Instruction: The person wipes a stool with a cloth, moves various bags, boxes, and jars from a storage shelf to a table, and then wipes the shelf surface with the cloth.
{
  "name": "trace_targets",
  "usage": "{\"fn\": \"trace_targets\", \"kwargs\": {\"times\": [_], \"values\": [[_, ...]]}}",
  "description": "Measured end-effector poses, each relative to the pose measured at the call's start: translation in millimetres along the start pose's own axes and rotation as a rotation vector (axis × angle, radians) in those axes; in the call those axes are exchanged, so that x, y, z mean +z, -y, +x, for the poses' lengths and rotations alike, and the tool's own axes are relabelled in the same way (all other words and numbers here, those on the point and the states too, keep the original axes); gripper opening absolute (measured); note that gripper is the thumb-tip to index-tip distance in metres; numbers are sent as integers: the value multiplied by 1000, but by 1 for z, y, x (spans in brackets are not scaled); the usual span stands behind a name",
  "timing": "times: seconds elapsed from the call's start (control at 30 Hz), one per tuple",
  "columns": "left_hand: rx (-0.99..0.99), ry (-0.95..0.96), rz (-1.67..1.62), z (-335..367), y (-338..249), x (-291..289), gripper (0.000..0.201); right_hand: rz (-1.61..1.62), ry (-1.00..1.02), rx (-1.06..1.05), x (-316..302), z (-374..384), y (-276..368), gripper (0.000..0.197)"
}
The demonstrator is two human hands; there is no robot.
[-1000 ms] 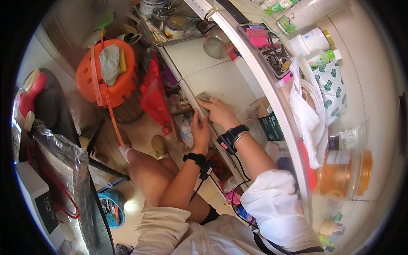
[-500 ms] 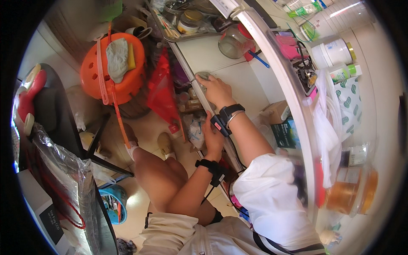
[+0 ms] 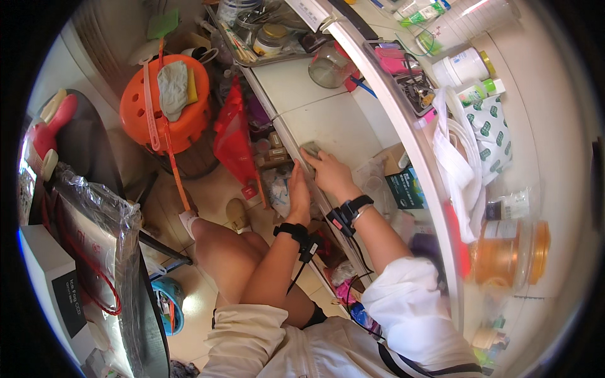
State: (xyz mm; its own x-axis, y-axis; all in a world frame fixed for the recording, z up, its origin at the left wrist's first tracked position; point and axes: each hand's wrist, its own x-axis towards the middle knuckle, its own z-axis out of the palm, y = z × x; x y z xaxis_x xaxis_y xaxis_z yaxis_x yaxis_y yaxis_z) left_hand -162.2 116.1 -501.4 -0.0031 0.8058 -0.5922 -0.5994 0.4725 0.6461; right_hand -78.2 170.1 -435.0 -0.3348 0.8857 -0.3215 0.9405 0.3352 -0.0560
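My right hand (image 3: 332,175) presses a small crumpled grey-green cloth (image 3: 311,148) onto the white tiled shelf (image 3: 328,123), close to its front edge. Its fingers are bent over the cloth, hiding part of it. Just left of it, my left hand (image 3: 299,200) is held upright beside the metal shelf edge (image 3: 287,135), fingers stretched out and nothing in them. I cannot tell whether it touches the edge. Both wrists wear black bands with small boxes and cables.
On the shelf stand a glass jar (image 3: 331,65), a loaded metal tray (image 3: 277,57) and a dark green box (image 3: 406,189). An upper shelf rail (image 3: 409,120) curves over the right side. An orange stool (image 3: 165,104) and a red bag (image 3: 233,138) are at the left.
My right hand has drawn the cloth back toward me along the shelf's front edge. My left hand has shifted left and up beside it, its fingers now more upright.
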Motion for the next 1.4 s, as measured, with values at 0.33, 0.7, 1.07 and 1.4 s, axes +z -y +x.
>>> {"fn": "trace_targets", "kwargs": {"times": [0.33,0.7,1.07,1.4], "values": [[-8,-22,-19,0,7,5,51,-132,-9,9,0,-32,-4,67],[159,-114,64,16,28,10,50,-49,-111,49,0,13,5,65],[-59,43,25,-22,-20,21,57,6,-160,35,13,53,-26,71],[-83,62,37,-8,-22,-6,58,-94,20,69,-3,-15,14,75]]}}
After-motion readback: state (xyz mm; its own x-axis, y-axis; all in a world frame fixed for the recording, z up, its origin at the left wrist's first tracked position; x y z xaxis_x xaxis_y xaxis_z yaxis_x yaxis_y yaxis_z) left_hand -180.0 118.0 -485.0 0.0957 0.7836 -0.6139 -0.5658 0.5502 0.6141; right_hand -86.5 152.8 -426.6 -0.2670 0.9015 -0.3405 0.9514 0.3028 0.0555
